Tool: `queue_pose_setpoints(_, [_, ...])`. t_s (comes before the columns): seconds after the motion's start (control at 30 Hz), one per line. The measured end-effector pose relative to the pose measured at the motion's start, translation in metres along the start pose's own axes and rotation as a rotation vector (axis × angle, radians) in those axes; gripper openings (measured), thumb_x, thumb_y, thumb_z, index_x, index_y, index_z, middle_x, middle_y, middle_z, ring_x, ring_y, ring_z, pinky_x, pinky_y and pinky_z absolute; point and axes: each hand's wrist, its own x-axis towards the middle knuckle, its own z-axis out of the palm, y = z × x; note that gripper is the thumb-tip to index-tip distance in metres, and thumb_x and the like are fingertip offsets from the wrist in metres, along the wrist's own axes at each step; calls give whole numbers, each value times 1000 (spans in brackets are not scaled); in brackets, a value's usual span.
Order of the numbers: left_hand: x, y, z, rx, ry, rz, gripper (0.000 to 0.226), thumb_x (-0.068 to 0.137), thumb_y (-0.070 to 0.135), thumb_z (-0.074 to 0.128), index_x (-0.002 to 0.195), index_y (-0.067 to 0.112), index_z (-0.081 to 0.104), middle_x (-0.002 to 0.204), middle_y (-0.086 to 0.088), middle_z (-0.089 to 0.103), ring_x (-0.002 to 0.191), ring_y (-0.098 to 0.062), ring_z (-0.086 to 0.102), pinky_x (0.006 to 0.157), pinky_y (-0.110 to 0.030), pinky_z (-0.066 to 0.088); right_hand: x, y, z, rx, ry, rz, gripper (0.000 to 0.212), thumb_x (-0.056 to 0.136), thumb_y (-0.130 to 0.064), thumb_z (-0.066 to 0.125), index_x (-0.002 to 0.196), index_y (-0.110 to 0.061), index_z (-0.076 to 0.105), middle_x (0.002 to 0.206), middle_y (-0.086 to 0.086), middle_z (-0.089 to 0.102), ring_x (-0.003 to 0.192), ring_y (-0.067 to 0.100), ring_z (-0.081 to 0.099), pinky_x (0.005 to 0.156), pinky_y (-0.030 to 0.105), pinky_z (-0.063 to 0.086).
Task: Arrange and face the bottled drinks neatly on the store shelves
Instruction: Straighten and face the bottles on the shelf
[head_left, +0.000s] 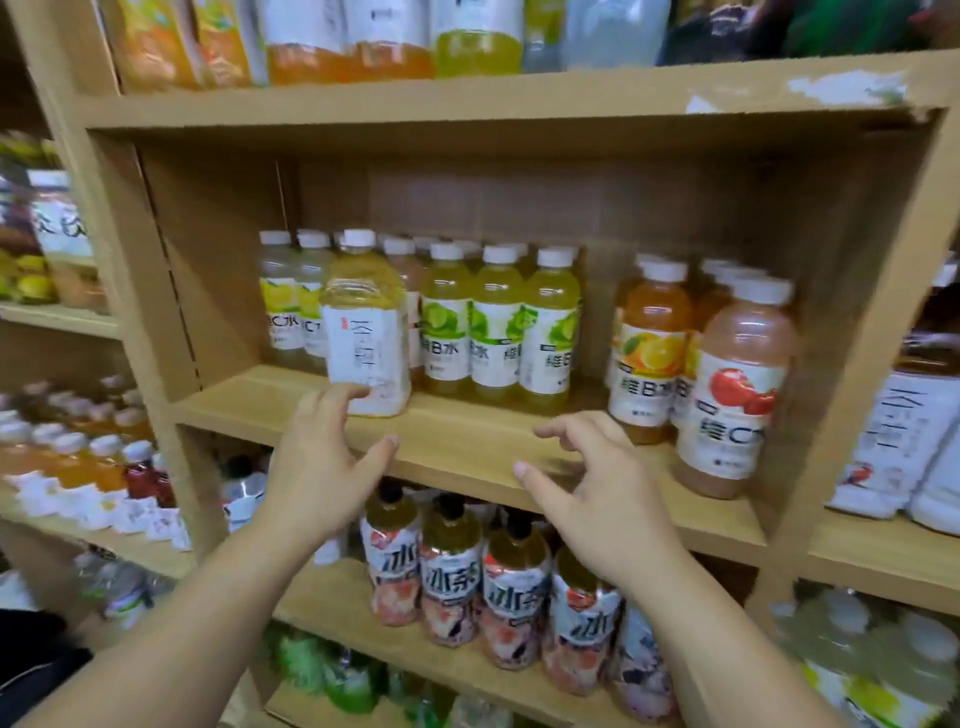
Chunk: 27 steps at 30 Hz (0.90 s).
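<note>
A square pale-yellow tea bottle with a white label stands at the front left of the middle wooden shelf. My left hand hovers just below and in front of it, fingers spread, fingertips near its base, holding nothing. To the right, my right hand is raised over the shelf's front edge, fingers loosely curled and empty. Behind stand lime-green bottles and pale lemon bottles. An orange bottle and a pink apple bottle stand at the right.
Iced tea bottles with dark caps fill the shelf below. Large juice bottles line the top shelf. Neighbouring bays hold more bottles at left and white-labelled ones at right. Bare shelf board lies between my hands.
</note>
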Motion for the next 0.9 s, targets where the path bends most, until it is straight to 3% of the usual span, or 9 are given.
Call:
queue_pose_setpoints(0.13, [32, -44, -16, -92, -56, -129, 60, 91, 37, 73, 143, 22, 47, 134, -1, 50, 110, -17, 55, 87, -37, 46, 30, -11, 49, 71, -49, 127, 34, 87, -49, 76, 116, -38, 63, 118, -16, 60, 111, 3, 59, 98, 31, 52])
queue_pose_setpoints(0.27, [62, -67, -16, -285, -135, -184, 62, 93, 39, 70, 147, 33, 40, 138, 9, 50, 117, -16, 57, 98, -43, 51, 61, -25, 69, 226, -156, 238, 35, 87, -45, 77, 119, -39, 64, 122, -15, 63, 116, 6, 61, 103, 35, 51])
queue_pose_setpoints(0.4, [88, -73, -4, -561, -227, -145, 64, 98, 26, 68, 152, 38, 34, 143, 14, 51, 119, -6, 57, 90, -19, 47, 84, -39, 87, 236, -172, 269, 38, 92, -43, 72, 128, -38, 61, 126, -11, 64, 113, 4, 60, 99, 31, 48])
queue_pose_setpoints(0.53, [105, -77, 7, -799, -283, -156, 64, 99, 24, 65, 154, 32, 34, 139, 10, 62, 121, -3, 63, 100, -28, 54, 106, -50, 115, 254, -134, 242, 48, 98, -40, 65, 144, -34, 52, 132, -14, 60, 117, 3, 57, 95, 20, 43])
queue_pose_setpoints(0.6, [112, -78, 9, -881, -296, -193, 59, 100, 20, 63, 152, 28, 38, 132, 5, 67, 116, -6, 67, 97, -30, 58, 116, -56, 129, 278, -148, 204, 56, 99, -36, 65, 151, -31, 45, 130, -20, 57, 111, -9, 56, 99, 17, 44])
queue_pose_setpoints(0.67, [116, -85, 10, -907, -332, -197, 58, 98, 19, 65, 150, 29, 41, 129, 3, 70, 116, -11, 68, 96, -35, 59, 125, -56, 142, 279, -159, 181, 61, 99, -34, 65, 154, -30, 39, 125, -24, 58, 101, -19, 59, 103, 19, 49])
queue_pose_setpoints(0.8, [117, -99, 9, -894, -376, -165, 70, 93, 21, 72, 153, 34, 39, 130, 0, 69, 117, -16, 68, 96, -38, 56, 135, -51, 154, 264, -140, 160, 65, 96, -46, 63, 154, -36, 35, 142, -17, 59, 121, -1, 61, 109, 37, 49])
queue_pose_setpoints(0.9, [113, -99, 10, -841, -338, -121, 71, 88, 21, 77, 149, 39, 44, 122, 8, 71, 111, -11, 68, 85, -24, 56, 133, -52, 152, 306, -138, 154, 57, 99, -38, 63, 151, -35, 40, 138, -19, 62, 119, -9, 58, 105, 27, 48])
